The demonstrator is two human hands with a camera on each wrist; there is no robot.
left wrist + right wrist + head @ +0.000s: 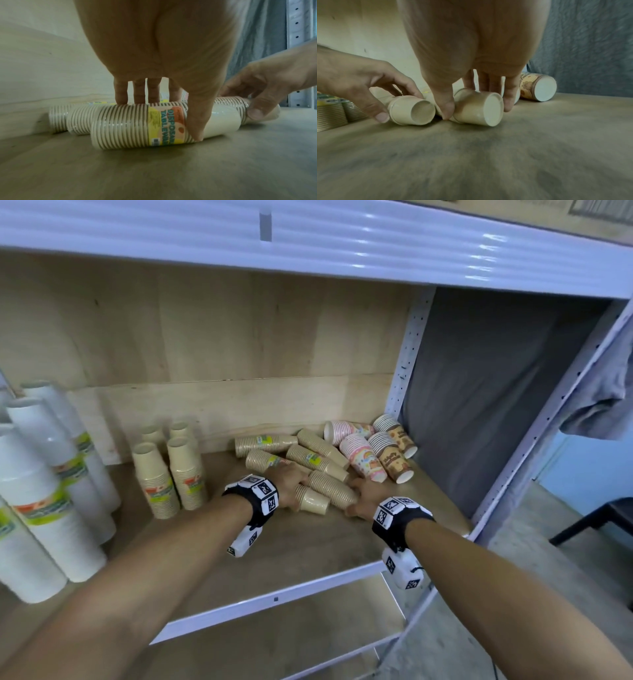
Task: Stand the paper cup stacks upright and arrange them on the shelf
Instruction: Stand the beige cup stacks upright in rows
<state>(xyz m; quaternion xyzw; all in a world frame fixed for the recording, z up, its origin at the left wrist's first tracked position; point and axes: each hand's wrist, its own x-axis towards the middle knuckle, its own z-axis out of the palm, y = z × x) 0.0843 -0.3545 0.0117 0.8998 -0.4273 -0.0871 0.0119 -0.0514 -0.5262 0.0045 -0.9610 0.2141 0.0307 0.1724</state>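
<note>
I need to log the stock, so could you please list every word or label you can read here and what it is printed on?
"DISPOSAB… TABLEWA…", cut off by the thumb: on the yellow and orange label of the beige paper cup stack lying on its side under the left hand.
Small print on that label: too blurred to read.
Labels on the upright beige cup stacks and the tall white cup stacks: too small to read.
Brown patterned cup stacks: print unreadable.

On the wooden shelf board (281, 546), tall white wrapped cup stacks (41, 491) stood upright at far left, four beige paper cup stacks (169, 470) just right of them. Toppled beige stacks (308, 457) lay centre-back, patterned stacks (376, 453) rightmost beside the perforated metal post (407, 350).
</note>
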